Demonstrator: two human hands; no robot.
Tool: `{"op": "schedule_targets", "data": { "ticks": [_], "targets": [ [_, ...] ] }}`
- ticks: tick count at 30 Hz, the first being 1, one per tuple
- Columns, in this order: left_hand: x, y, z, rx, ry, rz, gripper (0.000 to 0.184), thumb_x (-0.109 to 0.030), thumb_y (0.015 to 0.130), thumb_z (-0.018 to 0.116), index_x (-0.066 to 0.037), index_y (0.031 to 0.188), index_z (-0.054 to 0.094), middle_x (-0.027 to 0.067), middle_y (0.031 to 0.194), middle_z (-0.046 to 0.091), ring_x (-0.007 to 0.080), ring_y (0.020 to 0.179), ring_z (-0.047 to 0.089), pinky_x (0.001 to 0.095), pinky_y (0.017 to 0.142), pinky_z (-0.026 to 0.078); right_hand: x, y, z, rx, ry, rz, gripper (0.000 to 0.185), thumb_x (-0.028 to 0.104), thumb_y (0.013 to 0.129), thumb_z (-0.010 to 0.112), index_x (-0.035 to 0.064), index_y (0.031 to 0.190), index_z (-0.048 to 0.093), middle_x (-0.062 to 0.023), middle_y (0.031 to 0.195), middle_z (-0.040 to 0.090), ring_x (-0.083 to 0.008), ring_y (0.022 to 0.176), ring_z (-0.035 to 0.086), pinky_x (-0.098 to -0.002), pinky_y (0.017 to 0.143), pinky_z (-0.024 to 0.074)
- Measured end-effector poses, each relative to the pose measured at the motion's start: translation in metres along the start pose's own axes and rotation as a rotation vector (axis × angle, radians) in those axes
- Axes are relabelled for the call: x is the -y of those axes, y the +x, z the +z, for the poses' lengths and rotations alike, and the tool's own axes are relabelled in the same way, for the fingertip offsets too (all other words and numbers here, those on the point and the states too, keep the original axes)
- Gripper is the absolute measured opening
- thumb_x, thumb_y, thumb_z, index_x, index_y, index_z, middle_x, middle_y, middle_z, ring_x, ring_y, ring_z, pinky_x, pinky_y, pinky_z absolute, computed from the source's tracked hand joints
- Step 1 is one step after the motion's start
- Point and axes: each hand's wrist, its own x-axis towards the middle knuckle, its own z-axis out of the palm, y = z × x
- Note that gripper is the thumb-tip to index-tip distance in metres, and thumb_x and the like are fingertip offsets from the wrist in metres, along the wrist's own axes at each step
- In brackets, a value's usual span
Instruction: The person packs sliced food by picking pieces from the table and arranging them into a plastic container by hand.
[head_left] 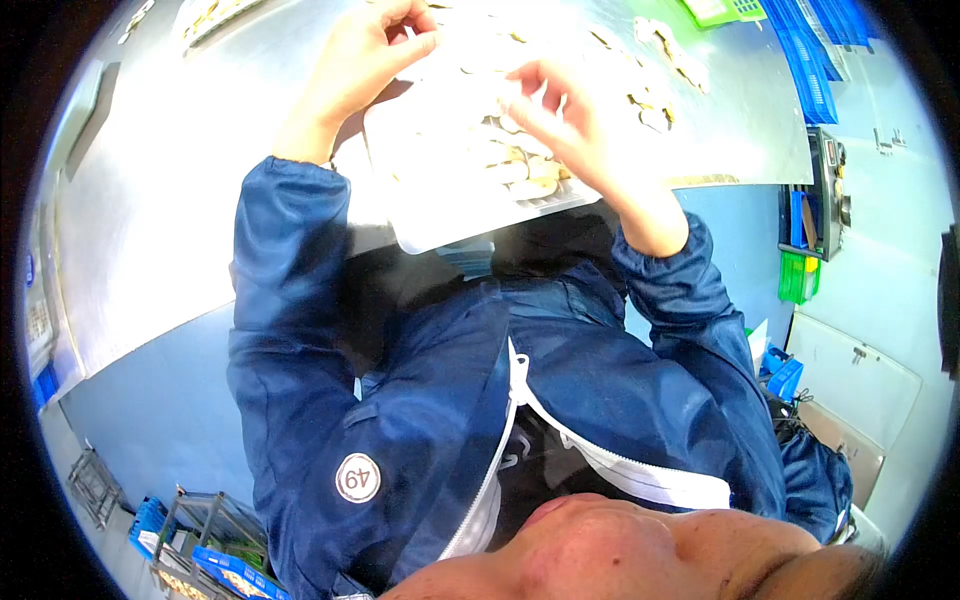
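Note:
My left hand point(375, 50) is raised at the top edge of the view, left of a white tray point(430, 235). Its thumb and fingers are curled together in a pinch; what they hold, if anything, I cannot make out. Over the tray's right part hovers my right hand point(570, 120), thumb and forefinger apart, with nothing visible between them. Pale, rounded flat pieces point(530, 180) with brownish edges lie heaped in the tray under that hand. Strong glare washes out much of the tray and my fingertips. More such pieces point(655, 110) are scattered on the metal table point(200, 230).
The tray reaches over the table's near edge, close to my body. At the back right are a green basket point(725, 10) and blue crates point(805, 70). Another tray point(215, 20) with pieces stands at the far left. A rack point(205, 520) with blue crates is at the lower left.

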Motion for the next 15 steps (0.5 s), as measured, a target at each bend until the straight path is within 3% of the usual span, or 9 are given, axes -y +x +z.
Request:
{"op": "schedule_targets", "data": {
  "ticks": [2,5,6,10,12,15],
  "targets": [
    [-0.001,-0.001,0.003,0.101,-0.107,0.003,0.014,-0.018,0.093,0.074,-0.007,0.092,0.066,-0.0073,0.080,0.058,0.0033,0.072,0.049,0.0217,0.063,0.039,-0.001,0.016,-0.006,-0.233,0.015,-0.167,0.025,0.024,0.088,0.074,0.0052,0.105,0.071,-0.0136,0.093,0.067,-0.0275,0.084,0.068,-0.0383,0.072,0.0535],
    [-0.014,-0.002,0.002,0.208,-0.143,0.006,0.014,-0.018,0.093,0.075,-0.007,0.093,0.067,-0.0076,0.082,0.058,0.0027,0.074,0.048,0.0208,0.065,0.039,-0.013,0.032,0.005,-0.280,-0.078,-0.332,0.032,0.026,0.088,0.075,0.0067,0.114,0.069,-0.0145,0.103,0.067,-0.0303,0.089,0.068,-0.0415,0.074,0.0539],
    [-0.015,-0.003,0.003,0.233,-0.155,0.003,0.014,-0.018,0.092,0.075,-0.007,0.094,0.067,-0.0075,0.083,0.058,0.0028,0.074,0.049,0.0208,0.066,0.039,-0.019,0.033,0.009,-0.257,-0.130,-0.341,0.028,0.026,0.089,0.075,0.0053,0.108,0.071,-0.0149,0.099,0.068,-0.0322,0.089,0.068,-0.0434,0.076,0.0539],
    [-0.012,-0.003,0.007,0.282,-0.261,-0.007,0.014,-0.018,0.094,0.074,-0.007,0.099,0.068,-0.0066,0.087,0.060,0.0032,0.079,0.052,0.0210,0.070,0.042,-0.013,0.032,0.001,0.003,-0.024,-0.089,0.021,0.023,0.089,0.073,0.0048,0.099,0.075,-0.0146,0.093,0.070,-0.0293,0.087,0.068,-0.0413,0.076,0.0536],
    [-0.006,-0.003,0.009,0.132,-0.219,0.030,0.015,-0.018,0.096,0.072,-0.006,0.102,0.068,-0.0061,0.089,0.062,0.0035,0.082,0.053,0.0213,0.073,0.043,-0.019,0.029,-0.011,0.039,0.041,-0.010,0.018,0.021,0.090,0.071,0.0052,0.097,0.076,-0.0139,0.092,0.071,-0.0270,0.087,0.068,-0.0396,0.075,0.0533],
    [0.011,0.002,0.003,-0.066,-0.129,0.063,0.018,-0.020,0.098,0.070,-0.004,0.107,0.070,-0.0057,0.090,0.064,0.0033,0.082,0.054,0.0207,0.075,0.045,-0.046,0.021,-0.023,0.063,-0.027,-0.143,0.019,0.017,0.095,0.070,0.0059,0.109,0.075,-0.0065,0.085,0.069,-0.0153,0.075,0.064,-0.0296,0.068,0.0508]
  ]
}}
